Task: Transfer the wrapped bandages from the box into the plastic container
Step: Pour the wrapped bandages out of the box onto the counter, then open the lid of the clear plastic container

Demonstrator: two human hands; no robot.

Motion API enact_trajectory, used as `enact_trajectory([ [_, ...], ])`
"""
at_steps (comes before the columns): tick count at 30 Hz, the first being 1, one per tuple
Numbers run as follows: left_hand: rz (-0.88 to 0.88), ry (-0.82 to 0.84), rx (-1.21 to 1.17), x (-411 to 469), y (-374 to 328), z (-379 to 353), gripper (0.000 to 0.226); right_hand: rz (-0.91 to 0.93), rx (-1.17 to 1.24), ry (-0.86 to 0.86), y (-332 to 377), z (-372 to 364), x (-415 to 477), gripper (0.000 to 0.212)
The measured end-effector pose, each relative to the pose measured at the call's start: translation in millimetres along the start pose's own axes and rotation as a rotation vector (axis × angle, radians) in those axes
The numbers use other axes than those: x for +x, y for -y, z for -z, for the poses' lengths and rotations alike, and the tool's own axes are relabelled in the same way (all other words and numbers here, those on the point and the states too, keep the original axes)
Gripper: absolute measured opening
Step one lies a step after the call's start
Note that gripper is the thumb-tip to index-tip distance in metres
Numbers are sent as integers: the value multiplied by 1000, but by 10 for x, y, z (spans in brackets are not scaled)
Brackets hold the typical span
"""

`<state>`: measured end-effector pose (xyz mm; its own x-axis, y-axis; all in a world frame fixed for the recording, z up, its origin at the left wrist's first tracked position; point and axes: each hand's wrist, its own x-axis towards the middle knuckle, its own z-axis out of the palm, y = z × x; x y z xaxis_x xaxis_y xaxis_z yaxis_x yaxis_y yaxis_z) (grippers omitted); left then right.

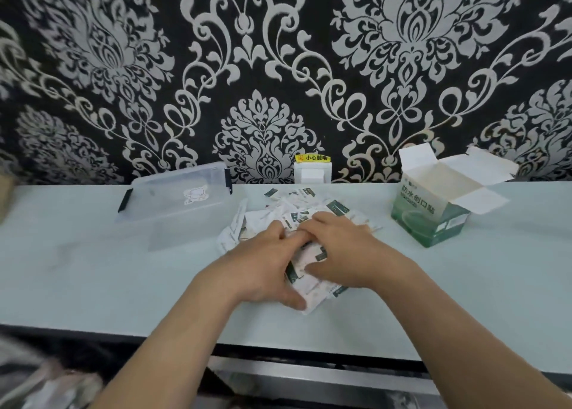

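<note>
The table (93, 269) runs right along the wall (278, 68). Back left on the table stands the container (173, 189). Over on the right sits the box (433, 213), well apart from it. Between them, a pile of bandages (297, 207) lies on the table. Behind the pile there's a socket (312, 173) on the wall. The left hand (263, 266) and right hand (340, 247) rest side by side on the pile's near end.

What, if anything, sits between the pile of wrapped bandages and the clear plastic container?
Nothing visible. The left hand and right hand grip the wrapped bandages, and only bare table lies between them and the plastic container to their left. Whether its lid is on cannot be told.
</note>
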<state>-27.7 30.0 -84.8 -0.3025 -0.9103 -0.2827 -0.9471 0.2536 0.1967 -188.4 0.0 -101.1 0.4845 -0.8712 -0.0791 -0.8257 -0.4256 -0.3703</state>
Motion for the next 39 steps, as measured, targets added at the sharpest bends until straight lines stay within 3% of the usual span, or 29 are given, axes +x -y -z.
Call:
enact_trajectory([
  [4,0,-232,-144,-49,138,-21,70,-120,-140,-36,98,65,59,44],
  [7,0,-465,-365,-125,261,11,39,-136,-96,-43,223,149,85,42],
  [10,82,-848,-414,-254,509,97,20,-80,112,-143,397,177,139,37],
  [13,312,-1182,-350,-377,904,193,21,-4,476,-244,632,100,274,36],
  [15,506,-1180,-341,-409,1229,223,30,1,659,-255,793,33,412,38],
  [17,637,-1047,-445,-387,1507,212,40,-30,793,-238,905,0,552,45],
  [19,646,-958,-664,-368,1628,193,41,-88,853,-226,975,-8,683,53],
  [23,702,-1039,-810,-366,1647,225,30,-154,856,-196,1061,-10,876,49],
  [26,761,-1011,-807,-376,1700,252,28,-162,702,-250,1152,-4,1042,27],
  [31,774,-909,-721,-451,1793,269,38,-197,296,-265,1216,-43,1266,28],
  [39,742,-968,-709,-441,1809,269,40,-232,177,-323,1222,-46,1416,32],
])
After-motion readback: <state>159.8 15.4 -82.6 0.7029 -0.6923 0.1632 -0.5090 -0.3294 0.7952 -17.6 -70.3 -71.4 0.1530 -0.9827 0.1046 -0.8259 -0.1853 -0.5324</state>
